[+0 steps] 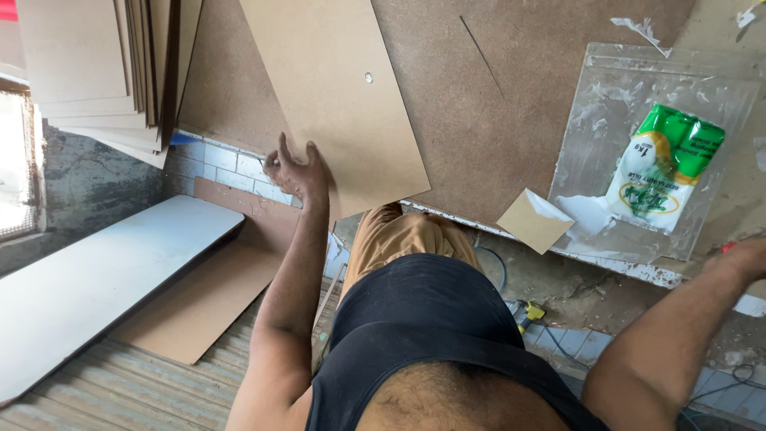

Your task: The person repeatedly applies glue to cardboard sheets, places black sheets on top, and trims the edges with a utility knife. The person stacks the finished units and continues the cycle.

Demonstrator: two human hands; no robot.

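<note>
Board edge gripped by left hand, right hand well apart, grip unclear

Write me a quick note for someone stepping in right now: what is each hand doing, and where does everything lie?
Left hand: grip on the lower left edge of a brown board with a small hole, which lies on the worktable.
Right hand: at the table's right edge; its fingers are out of view.
On the table: a clear plastic sheet smeared with white glue, a green and white glue pouch on it, a small brown card.
Stack of boards at upper left.
No glue shows on the held board.
</note>
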